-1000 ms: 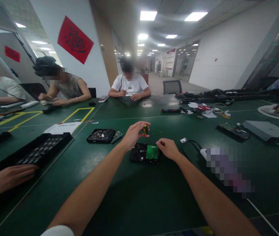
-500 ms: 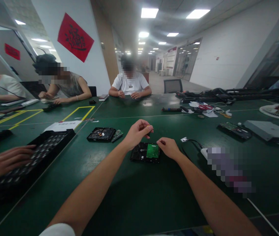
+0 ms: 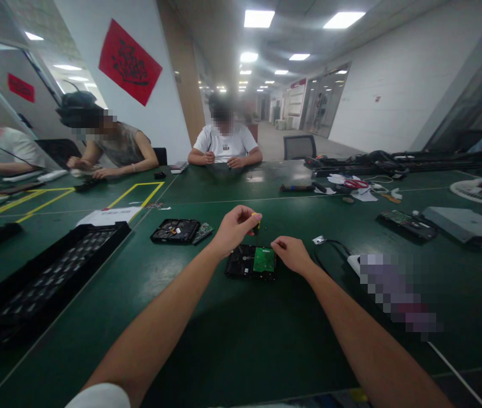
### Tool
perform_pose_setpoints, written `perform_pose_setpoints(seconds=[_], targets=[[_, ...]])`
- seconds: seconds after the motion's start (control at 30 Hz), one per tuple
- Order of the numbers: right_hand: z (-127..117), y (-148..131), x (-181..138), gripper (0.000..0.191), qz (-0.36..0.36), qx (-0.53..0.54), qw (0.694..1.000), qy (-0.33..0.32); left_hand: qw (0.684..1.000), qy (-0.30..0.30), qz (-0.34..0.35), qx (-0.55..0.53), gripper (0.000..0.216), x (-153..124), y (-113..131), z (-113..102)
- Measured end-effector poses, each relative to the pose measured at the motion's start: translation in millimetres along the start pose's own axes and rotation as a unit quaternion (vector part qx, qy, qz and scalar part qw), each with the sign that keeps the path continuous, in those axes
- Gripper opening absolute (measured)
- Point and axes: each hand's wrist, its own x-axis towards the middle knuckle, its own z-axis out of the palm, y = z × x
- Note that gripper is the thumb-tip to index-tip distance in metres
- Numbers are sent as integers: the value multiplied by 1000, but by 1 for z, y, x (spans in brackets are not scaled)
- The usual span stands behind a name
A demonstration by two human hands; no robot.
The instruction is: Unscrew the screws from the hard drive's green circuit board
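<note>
A hard drive (image 3: pixel 241 263) with a green circuit board (image 3: pixel 263 259) lies on the table between my hands. My left hand (image 3: pixel 236 226) pinches a small yellow-and-black screwdriver (image 3: pixel 257 224), held upright above the drive's far edge. Whether its tip touches the drive I cannot make out. My right hand (image 3: pixel 290 251) is closed beside the drive's right edge, its fingertips close to the board's corner. What those fingers hold, if anything, is hidden.
Left of my hands lie another opened drive (image 3: pixel 175 231), a loose circuit board (image 3: pixel 204 231) and a long black tray (image 3: pixel 54 272). A power strip (image 3: pixel 353 262) with a cable is on the right. Farther right are another drive (image 3: pixel 406 224) and a grey box (image 3: pixel 465 226). Co-workers sit across and to the left.
My left hand has tilted slightly, and the screwdriver now shows upright over the drive. A co-worker's hand has left the black tray. My right hand stays in place.
</note>
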Motion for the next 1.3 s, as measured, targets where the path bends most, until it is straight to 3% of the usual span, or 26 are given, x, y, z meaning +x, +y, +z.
perform_pose_setpoints(seconds=[0.1,0.27,0.4,0.7,1.13,1.3], targets=[[-1,-1,0,26,4,2,1000,1,1000,-7,-4,6,39,-2,4,0],[-2,-3,0,26,2,-3,1000,0,996,-85,-12,-35,30,-5,12,0],[-2,-3,-1,26,3,-3,1000,0,990,-107,-36,-86,28,-4,12,0],[0,1,0,26,-3,0,1000,0,998,-44,-15,-38,34,-3,8,0],[0,2,0,27,-3,1,1000,3,993,-70,-22,-97,31,-2,7,-1],[0,1,0,27,0,-2,1000,2,999,-26,-14,-28,33,-1,4,-1]])
